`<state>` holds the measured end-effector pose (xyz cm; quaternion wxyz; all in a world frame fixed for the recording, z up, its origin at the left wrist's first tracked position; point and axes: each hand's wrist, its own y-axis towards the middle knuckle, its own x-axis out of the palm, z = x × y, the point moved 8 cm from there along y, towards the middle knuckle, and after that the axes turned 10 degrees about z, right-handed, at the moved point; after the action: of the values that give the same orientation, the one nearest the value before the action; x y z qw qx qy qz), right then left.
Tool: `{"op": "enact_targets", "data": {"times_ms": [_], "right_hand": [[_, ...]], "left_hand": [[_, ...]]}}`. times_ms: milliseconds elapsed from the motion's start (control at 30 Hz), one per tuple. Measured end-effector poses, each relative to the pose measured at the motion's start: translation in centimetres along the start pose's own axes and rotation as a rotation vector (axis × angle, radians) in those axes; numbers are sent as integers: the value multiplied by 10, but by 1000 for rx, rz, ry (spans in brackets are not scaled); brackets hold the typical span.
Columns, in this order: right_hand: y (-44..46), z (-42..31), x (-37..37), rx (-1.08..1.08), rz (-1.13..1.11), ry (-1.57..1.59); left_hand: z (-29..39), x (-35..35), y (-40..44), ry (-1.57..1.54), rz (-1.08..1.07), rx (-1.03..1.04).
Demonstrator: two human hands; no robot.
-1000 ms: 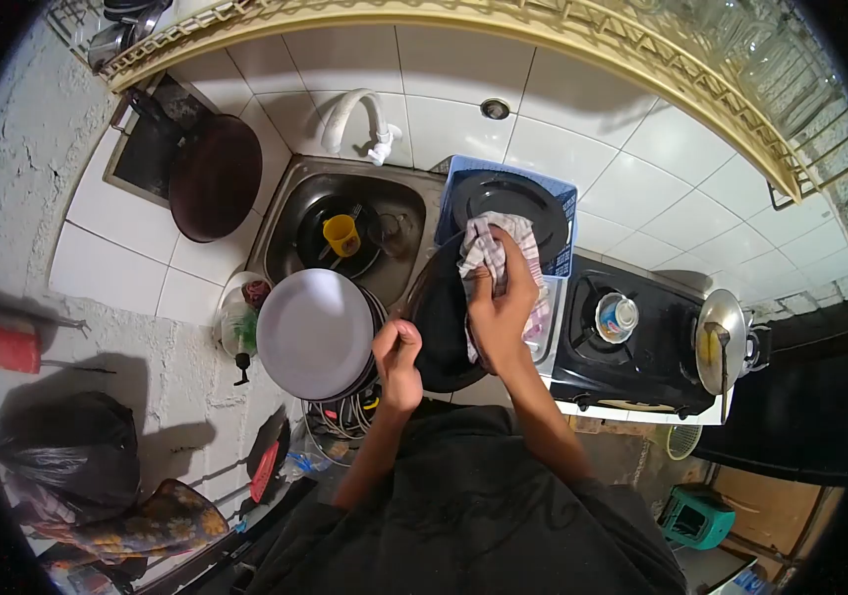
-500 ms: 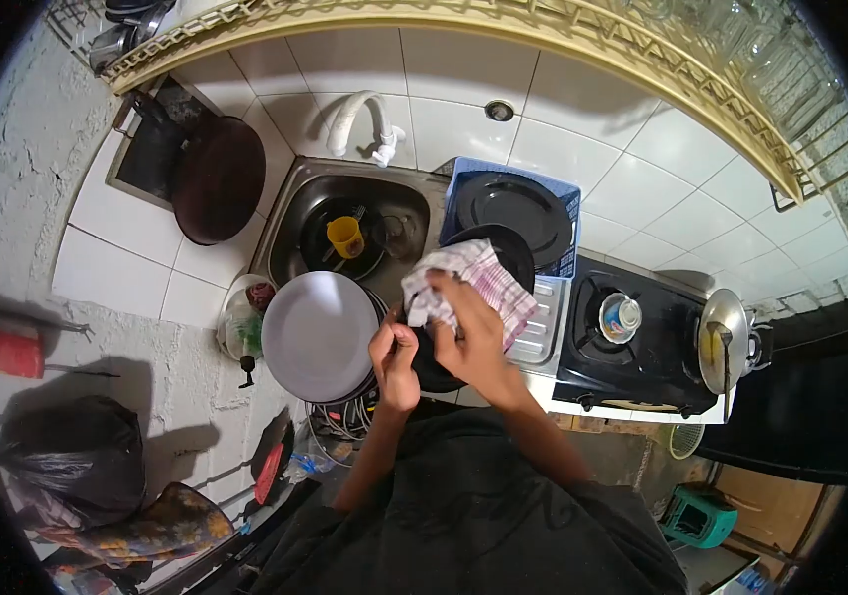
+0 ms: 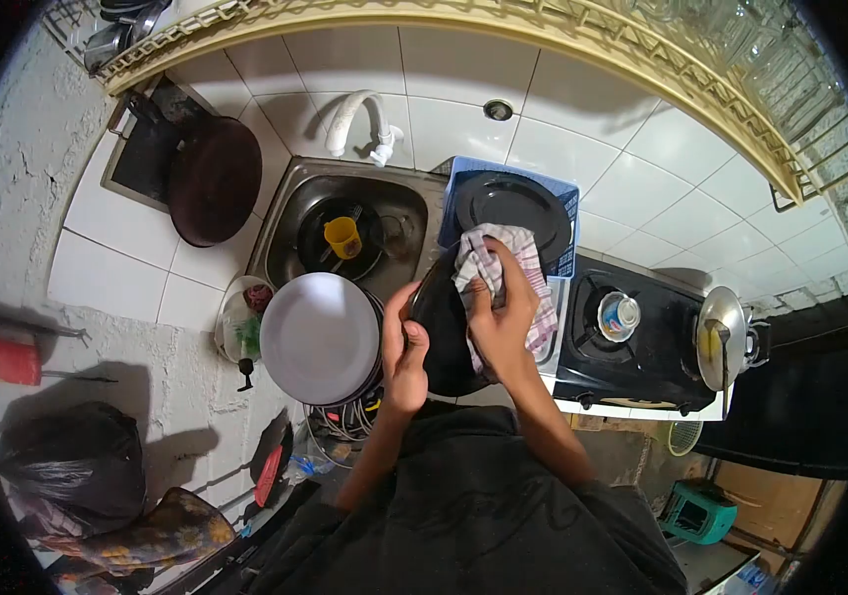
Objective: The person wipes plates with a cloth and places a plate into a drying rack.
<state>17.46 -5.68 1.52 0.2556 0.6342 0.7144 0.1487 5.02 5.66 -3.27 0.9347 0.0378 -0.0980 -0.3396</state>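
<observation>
A dark round plate (image 3: 444, 332) is tilted in front of my body, between my two hands. My left hand (image 3: 405, 349) grips its left edge, with the thumb over the rim. Bunched in my right hand (image 3: 503, 315) is a red-and-white checked cloth (image 3: 528, 248), pressed against the plate's right side. The cloth hides part of the plate and some of my right fingertips. Just left of my left hand, a pale plate (image 3: 320, 337) lies on top of a stack. Behind the cloth, a blue basket (image 3: 570, 233) holds black plates (image 3: 513, 203).
The sink (image 3: 290, 193) contains a yellow cup (image 3: 342, 238) and a dark pan under a white faucet (image 3: 354, 104). A gas stove (image 3: 582, 377) stands right, bearing a can (image 3: 619, 315) and a metal pan (image 3: 716, 347). A wire rack (image 3: 503, 15) overhangs the wall.
The cloth and my right hand moved left across the plate, then back to its right side. My left hand has shifted slightly right, and the plate's tilt has changed.
</observation>
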Motion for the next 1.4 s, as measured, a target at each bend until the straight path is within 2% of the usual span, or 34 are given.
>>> {"op": "enact_targets", "data": {"times_ms": [33,100,133,167,233,267,300,367,433,500,567,600,633,700,767,833,867,900,967,1033,1067,1100,1167,1200,1233,1300,1400], "right_hand": [[1,-2,-1,4,13,-22],[-11,-20,7,-137,-51,41],[-16,-28,11,-230,-159,38],[-17,-26,14,-189,-218,24],[-6,-10,3,-182,18,6],[0,13,0,57,52,45],[6,14,-4,124,41,-58],[-3,2,1,-51,55,-7],[-18,-23,12,-220,-146,66],[-19,-17,14,-180,-198,62],[-4,9,1,-13,47,49],[0,27,-2,152,78,26],[4,24,-3,124,68,-2],[-3,-5,3,-171,31,-5],[-13,-23,13,-180,-204,90],[-9,-12,5,-206,-76,41],[-3,6,-1,-128,85,99],[6,23,-6,164,94,65],[10,25,-7,101,104,-36],[5,-4,-2,-132,35,-49],[0,-16,1,-178,-17,-4],[-1,-25,4,-161,-95,85],[3,-14,-6,-201,20,-9],[8,6,-11,-30,151,44],[11,28,-15,182,159,55],[15,32,-16,243,150,46],[6,3,-8,31,109,45]], "left_hand": [[8,5,0,-30,-39,17],[11,9,0,-90,-85,5],[6,6,2,-132,-17,18],[5,4,2,-115,-24,7],[16,5,5,-82,-34,-15],[15,6,4,-74,-43,-11],[15,8,3,-66,-51,-7],[-2,6,0,-109,-43,-36],[-17,7,0,-221,-11,-99],[-6,3,1,-111,-7,-38],[12,6,4,-29,-16,3],[13,7,4,-12,-28,24],[14,8,4,5,-39,45],[12,11,3,6,-70,92],[6,7,1,-62,-23,-23],[9,4,5,-32,-7,-2],[12,5,4,-23,-3,2],[14,6,4,-15,1,7],[11,7,2,16,-26,39],[9,9,3,-3,-33,47],[8,9,2,-21,-31,42],[13,9,3,-14,-22,46],[22,9,3,-1,-2,52],[24,9,3,7,-5,53],[24,9,2,20,-11,65],[21,12,2,49,-27,97],[18,16,0,70,-81,110]]}}
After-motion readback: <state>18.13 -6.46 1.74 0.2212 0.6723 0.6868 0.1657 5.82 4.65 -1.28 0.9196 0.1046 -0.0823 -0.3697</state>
